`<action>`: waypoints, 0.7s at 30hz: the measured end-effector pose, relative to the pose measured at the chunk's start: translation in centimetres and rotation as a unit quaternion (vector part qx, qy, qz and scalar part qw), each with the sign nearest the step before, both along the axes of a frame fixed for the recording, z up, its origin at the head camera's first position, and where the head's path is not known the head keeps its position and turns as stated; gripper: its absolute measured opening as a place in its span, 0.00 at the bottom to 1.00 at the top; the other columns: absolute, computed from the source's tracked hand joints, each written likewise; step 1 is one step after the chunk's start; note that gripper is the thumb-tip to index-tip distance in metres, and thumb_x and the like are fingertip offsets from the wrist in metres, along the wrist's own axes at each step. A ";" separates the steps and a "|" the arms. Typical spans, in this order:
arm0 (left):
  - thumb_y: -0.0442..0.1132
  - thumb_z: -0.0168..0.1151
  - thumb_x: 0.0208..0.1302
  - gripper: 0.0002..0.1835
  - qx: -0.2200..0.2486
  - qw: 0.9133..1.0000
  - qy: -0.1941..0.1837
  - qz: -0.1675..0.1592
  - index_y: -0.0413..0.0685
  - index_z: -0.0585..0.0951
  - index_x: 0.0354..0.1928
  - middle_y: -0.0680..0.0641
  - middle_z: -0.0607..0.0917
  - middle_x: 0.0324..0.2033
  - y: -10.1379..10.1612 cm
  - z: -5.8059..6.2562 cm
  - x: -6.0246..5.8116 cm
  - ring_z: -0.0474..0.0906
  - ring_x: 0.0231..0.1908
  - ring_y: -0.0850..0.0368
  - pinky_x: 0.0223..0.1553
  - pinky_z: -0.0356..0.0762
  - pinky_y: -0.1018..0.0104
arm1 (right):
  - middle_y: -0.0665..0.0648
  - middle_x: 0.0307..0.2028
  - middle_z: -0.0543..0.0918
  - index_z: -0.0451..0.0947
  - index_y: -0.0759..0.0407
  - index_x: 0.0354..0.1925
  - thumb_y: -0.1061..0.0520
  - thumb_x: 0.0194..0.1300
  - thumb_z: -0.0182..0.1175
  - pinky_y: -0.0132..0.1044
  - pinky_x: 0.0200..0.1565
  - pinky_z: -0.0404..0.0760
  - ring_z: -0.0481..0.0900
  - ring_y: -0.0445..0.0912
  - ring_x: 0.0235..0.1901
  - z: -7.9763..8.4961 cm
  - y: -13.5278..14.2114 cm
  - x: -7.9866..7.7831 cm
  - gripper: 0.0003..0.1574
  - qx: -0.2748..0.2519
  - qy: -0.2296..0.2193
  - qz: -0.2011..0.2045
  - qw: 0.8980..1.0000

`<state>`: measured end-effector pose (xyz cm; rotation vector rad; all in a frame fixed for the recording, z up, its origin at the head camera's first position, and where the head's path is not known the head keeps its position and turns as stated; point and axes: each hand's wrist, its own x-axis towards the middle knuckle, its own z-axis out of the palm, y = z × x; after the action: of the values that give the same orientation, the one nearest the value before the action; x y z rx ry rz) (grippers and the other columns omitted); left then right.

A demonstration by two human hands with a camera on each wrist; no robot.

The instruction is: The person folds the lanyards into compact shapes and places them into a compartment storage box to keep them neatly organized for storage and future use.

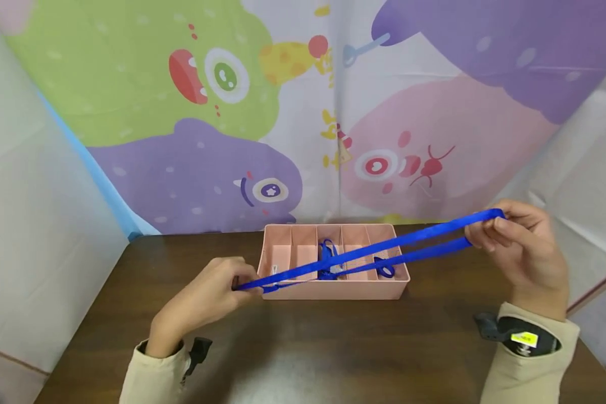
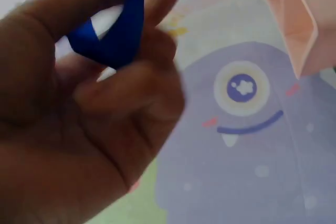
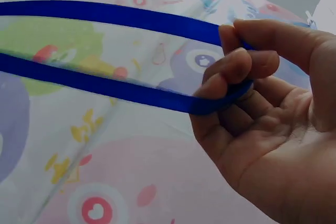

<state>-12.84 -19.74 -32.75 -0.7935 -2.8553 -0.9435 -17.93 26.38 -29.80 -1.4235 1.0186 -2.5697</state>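
Note:
A flat blue lanyard is drawn out between both hands as a long loop, slanting up to the right across the view. My left hand grips its lower end beside the box's front left corner. In the left wrist view the strap bends round between thumb and fingers. My right hand, raised at the right, pinches the other end with curled fingers. The right wrist view shows two parallel strands running from those fingers. Behind the lanyard stands a pink divided box, partly covered by it.
More blue strap lies in the box's middle compartment, and a small blue loop sits in the right one. A small white item is in the leftmost compartment. The dark wooden table meets a cartoon-printed cloth behind.

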 end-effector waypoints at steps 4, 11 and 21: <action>0.27 0.69 0.56 0.12 0.094 0.994 0.044 0.020 0.54 0.82 0.23 0.56 0.79 0.35 -0.6 0.1 -0.1 0.74 0.33 0.59 0.31 0.73 0.68 | 0.62 0.17 0.63 0.68 0.88 0.37 0.76 0.68 0.33 0.44 0.32 0.54 0.61 0.54 0.22 0.2 -0.4 -0.6 0.17 -0.052 -0.008 -0.009 0.999; 0.23 0.51 0.66 0.13 0.398 0.914 -0.029 -0.077 0.42 0.77 0.25 0.40 0.84 0.53 -1.2 1.2 0.5 0.78 0.52 0.43 0.44 0.78 0.60 | 0.63 0.18 0.63 0.68 0.85 0.35 0.70 0.75 0.35 0.46 0.34 0.66 0.65 0.57 0.25 0.1 0.3 -0.5 0.19 -0.065 -0.046 -0.031 0.996; 0.15 0.34 0.65 0.16 0.503 0.820 -0.108 -0.253 0.37 0.67 0.26 0.35 0.86 0.35 -2.6 2.2 1.4 0.82 0.21 0.45 0.16 0.79 0.54 | 0.72 0.28 0.76 0.66 0.83 0.26 0.74 0.72 0.26 0.52 0.55 0.73 0.78 0.66 0.39 0.2 0.4 -0.6 0.24 0.020 0.009 -0.037 0.999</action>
<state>-11.42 -22.36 -30.60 -1.2871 -1.7255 -2.3815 -18.50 26.75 -29.61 -1.4294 1.1395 -2.5746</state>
